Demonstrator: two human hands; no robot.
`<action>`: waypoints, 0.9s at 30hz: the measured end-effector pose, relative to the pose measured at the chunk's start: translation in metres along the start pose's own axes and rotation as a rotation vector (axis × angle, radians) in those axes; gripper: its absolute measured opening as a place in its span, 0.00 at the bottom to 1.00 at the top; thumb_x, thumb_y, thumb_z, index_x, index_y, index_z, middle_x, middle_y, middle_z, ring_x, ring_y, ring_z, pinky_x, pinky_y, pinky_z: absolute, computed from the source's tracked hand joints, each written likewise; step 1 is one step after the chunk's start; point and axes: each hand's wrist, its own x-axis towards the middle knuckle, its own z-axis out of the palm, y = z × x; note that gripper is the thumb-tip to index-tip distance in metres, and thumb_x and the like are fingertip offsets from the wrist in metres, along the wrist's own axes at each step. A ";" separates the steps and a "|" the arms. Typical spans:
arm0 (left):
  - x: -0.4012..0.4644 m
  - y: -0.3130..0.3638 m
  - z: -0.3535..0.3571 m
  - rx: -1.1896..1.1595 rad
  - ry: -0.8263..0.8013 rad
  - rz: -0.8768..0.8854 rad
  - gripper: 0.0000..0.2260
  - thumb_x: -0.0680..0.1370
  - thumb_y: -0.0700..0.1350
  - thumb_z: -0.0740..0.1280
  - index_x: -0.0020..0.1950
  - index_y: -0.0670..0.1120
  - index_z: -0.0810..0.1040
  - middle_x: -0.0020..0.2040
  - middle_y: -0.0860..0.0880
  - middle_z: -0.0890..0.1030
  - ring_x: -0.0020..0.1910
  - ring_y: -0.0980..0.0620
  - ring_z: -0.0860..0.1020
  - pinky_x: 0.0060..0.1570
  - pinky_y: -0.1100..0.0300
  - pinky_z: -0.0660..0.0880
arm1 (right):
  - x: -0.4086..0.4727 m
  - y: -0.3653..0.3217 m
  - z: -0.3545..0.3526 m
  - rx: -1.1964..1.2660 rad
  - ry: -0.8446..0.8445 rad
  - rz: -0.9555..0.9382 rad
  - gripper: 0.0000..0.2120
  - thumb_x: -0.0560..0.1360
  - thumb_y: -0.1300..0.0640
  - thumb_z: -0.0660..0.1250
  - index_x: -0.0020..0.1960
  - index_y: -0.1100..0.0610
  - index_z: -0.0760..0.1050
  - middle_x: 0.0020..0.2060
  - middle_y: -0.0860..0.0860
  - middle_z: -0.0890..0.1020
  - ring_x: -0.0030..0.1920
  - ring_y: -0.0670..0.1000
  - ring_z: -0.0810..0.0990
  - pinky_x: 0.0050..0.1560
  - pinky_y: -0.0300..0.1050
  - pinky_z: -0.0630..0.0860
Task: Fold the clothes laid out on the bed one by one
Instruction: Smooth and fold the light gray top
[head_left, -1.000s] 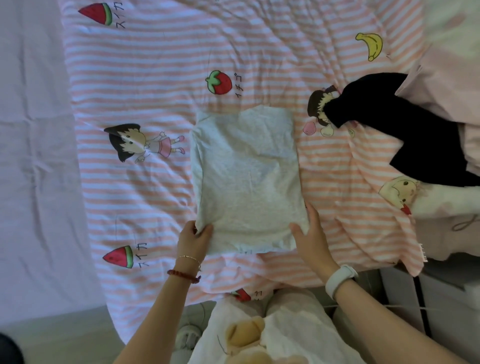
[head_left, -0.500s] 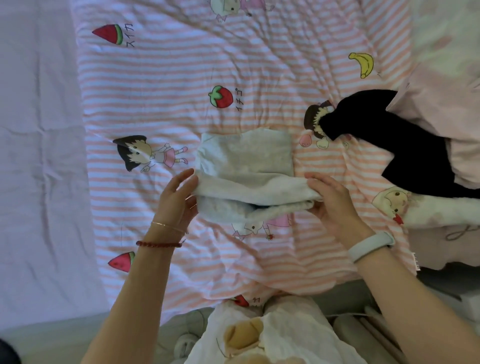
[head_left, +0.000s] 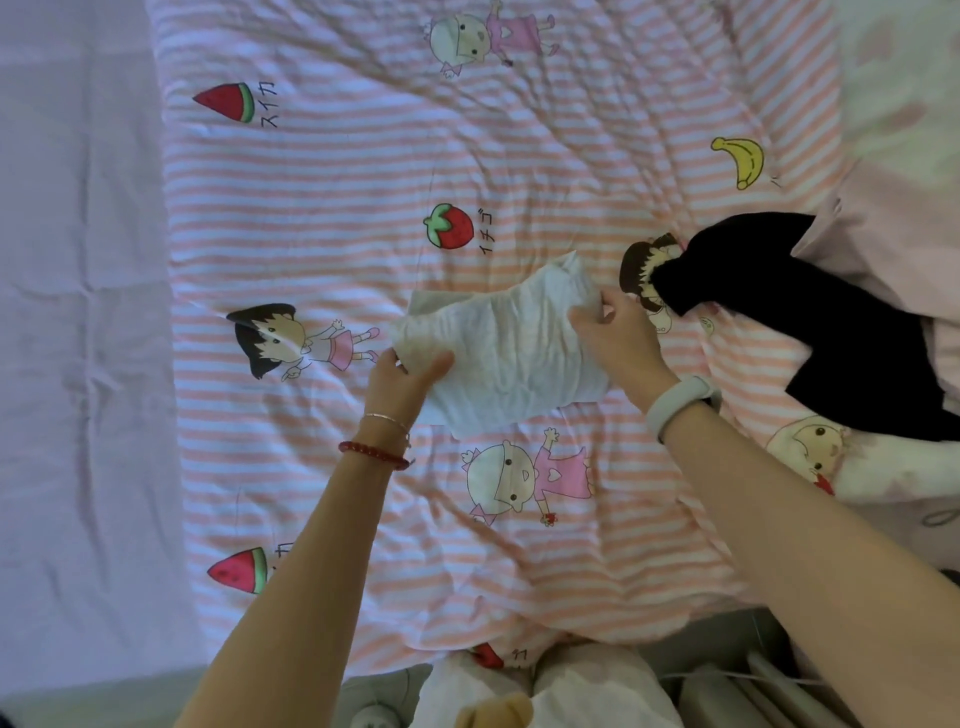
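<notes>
Folded pale grey garment (head_left: 511, 358) on a striped bed cover.
Doubled over, wrinkled, lying crosswise mid-bed; a black garment (head_left: 810, 317) lies crumpled at right.

A pink-striped cartoon quilt (head_left: 519, 156) covers the bed, lilac sheet (head_left: 78, 312) alongside.

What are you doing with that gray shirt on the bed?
A person is folding it. The left hand grips one end of the gray shirt and the right hand grips the other, doubling it over on the striped blanket. A black garment lies unfolded to the right, not yet folded.
</notes>
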 end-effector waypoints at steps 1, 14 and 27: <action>-0.003 -0.005 0.002 0.077 -0.011 0.038 0.16 0.72 0.42 0.73 0.56 0.38 0.75 0.49 0.45 0.79 0.46 0.51 0.77 0.44 0.62 0.74 | 0.003 0.003 0.000 -0.015 0.004 -0.018 0.11 0.74 0.51 0.64 0.52 0.57 0.71 0.48 0.51 0.69 0.46 0.51 0.70 0.45 0.43 0.68; -0.024 -0.023 0.009 0.002 -0.110 0.316 0.05 0.79 0.38 0.62 0.47 0.47 0.75 0.41 0.55 0.80 0.40 0.64 0.77 0.41 0.70 0.74 | 0.011 0.013 0.004 0.102 0.142 -0.054 0.08 0.78 0.53 0.59 0.50 0.57 0.62 0.36 0.44 0.67 0.35 0.42 0.67 0.35 0.38 0.65; -0.041 -0.022 0.024 -0.044 0.089 0.420 0.08 0.75 0.44 0.63 0.40 0.48 0.65 0.35 0.54 0.68 0.31 0.66 0.68 0.33 0.73 0.67 | -0.003 0.023 0.001 0.257 0.216 -0.048 0.06 0.79 0.55 0.59 0.52 0.56 0.63 0.39 0.42 0.69 0.38 0.40 0.69 0.38 0.35 0.65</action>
